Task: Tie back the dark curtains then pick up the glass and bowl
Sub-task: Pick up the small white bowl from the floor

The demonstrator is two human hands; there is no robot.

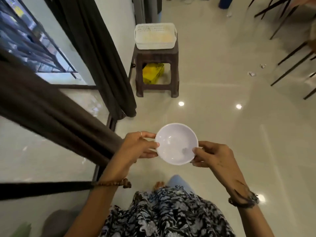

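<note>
— Both hands are on the white bowl [177,144]: the left hand [136,145] pinches its left rim, thumb on the inner edge and fingers curled beneath, and the right hand [214,156] pinches the right rim the same way.

— Is the bowl resting on anything?

— No. It is held level in the air above the glossy floor [222,117], in front of the patterned dress [164,212], open side up. It looks empty apart from a small dark speck near the right thumb.

— So which step is this?

— I'd judge the last one, the pick-up. The near dark curtain [42,103] is drawn aside in a bunch at the left, and the far dark curtain [95,53] hangs gathered by the wall, so the window [34,45] shows between them. I cannot make out a tie on either.

— And the glass?

— Not in view. Beyond the curtains only a brown plastic stool [156,72] stands against the wall, carrying a white perforated basket [154,35], with a yellow container [153,73] under it.

— What does the next move need?

— Probably shifting the bowl to one hand, freeing the other to find and grip the glass.
</note>
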